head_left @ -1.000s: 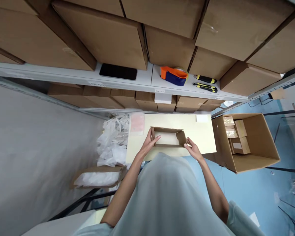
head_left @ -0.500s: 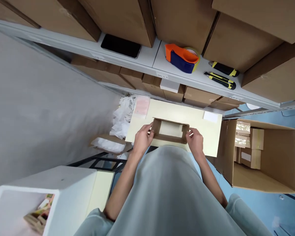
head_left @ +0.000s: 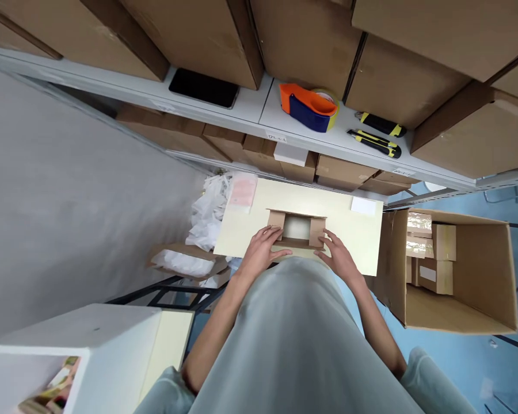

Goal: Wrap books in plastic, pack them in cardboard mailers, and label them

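Left hand (head_left: 261, 250) and right hand (head_left: 340, 259), both unclenched, touch the end flaps (head_left: 316, 231) of a cardboard carton (head_left: 300, 244) (likely light; hold its stiffer corners).

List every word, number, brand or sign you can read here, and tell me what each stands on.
Nothing reads with certainty.
Middle shelf label: characters show, too small and blurred to read.
Left shelf label and right shelf label: too blurred.
White label on a box inside the large carton: no legible text.
Pink-and-white sheet: no legible text.
Small open box: no print visible.
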Demonstrator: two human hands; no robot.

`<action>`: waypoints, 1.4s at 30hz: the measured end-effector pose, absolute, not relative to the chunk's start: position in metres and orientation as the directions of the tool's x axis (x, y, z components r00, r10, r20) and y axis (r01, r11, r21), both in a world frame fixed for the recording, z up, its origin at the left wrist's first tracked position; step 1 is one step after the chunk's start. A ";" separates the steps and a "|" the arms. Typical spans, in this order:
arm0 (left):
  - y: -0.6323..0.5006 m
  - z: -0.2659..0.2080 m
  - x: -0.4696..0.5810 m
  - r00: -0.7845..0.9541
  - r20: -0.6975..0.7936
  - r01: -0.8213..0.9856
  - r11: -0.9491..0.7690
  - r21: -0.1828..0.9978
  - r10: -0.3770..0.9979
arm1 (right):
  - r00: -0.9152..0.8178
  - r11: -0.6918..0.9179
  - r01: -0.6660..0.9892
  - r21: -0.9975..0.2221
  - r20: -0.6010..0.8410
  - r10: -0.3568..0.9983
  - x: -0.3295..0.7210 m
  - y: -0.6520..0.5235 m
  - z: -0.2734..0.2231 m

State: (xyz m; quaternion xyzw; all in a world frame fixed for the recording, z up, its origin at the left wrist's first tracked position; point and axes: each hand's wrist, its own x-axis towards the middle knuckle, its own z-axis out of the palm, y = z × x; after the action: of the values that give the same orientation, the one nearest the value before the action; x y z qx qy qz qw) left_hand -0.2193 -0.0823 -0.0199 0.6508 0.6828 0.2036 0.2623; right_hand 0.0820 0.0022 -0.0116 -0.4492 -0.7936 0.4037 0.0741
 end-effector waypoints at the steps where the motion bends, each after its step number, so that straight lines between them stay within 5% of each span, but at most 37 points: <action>1: -0.082 -0.023 -0.222 -0.023 -0.085 0.775 0.072 0.628 0.996 | -0.553 0.234 0.645 -0.727 -0.234 0.800 0.080 0.002 -0.014; 7: -0.060 -0.037 -0.237 -0.233 0.001 0.771 0.184 0.609 0.972 | -0.242 0.015 0.731 -0.682 -0.239 0.940 0.048 0.013 -0.026; 12: -0.049 -0.039 -0.254 -0.067 0.020 0.762 0.038 0.646 0.998 | -0.287 0.107 0.823 -0.558 -0.247 0.926 0.040 0.017 -0.017; 18: -0.047 -0.066 -0.256 -0.205 -0.206 0.573 0.288 0.767 0.957 | -0.288 0.093 0.823 -0.561 -0.270 0.919 0.029 0.002 -0.032; 24: -0.033 -0.090 -0.265 -0.245 -0.285 0.529 0.374 0.762 0.927 | -0.160 0.002 0.914 -0.407 -0.356 0.920 -0.002 -0.002 -0.062; 34: -0.087 -0.105 -0.274 -0.177 -0.351 0.441 0.393 0.807 0.920 | -0.144 -0.020 0.907 -0.421 -0.354 0.924 -0.001 -0.066 -0.091; 42: -0.038 -0.100 -0.270 -0.212 -0.313 0.489 0.378 0.786 0.926 | -0.156 0.000 0.896 -0.444 -0.315 0.936 0.001 -0.003 -0.098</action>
State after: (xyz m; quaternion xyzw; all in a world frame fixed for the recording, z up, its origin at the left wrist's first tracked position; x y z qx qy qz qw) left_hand -0.2697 -0.0384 -0.1005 0.4856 0.7286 0.2742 0.3978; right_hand 0.0010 -0.0029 -0.0984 -0.6487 -0.7063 0.2813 0.0356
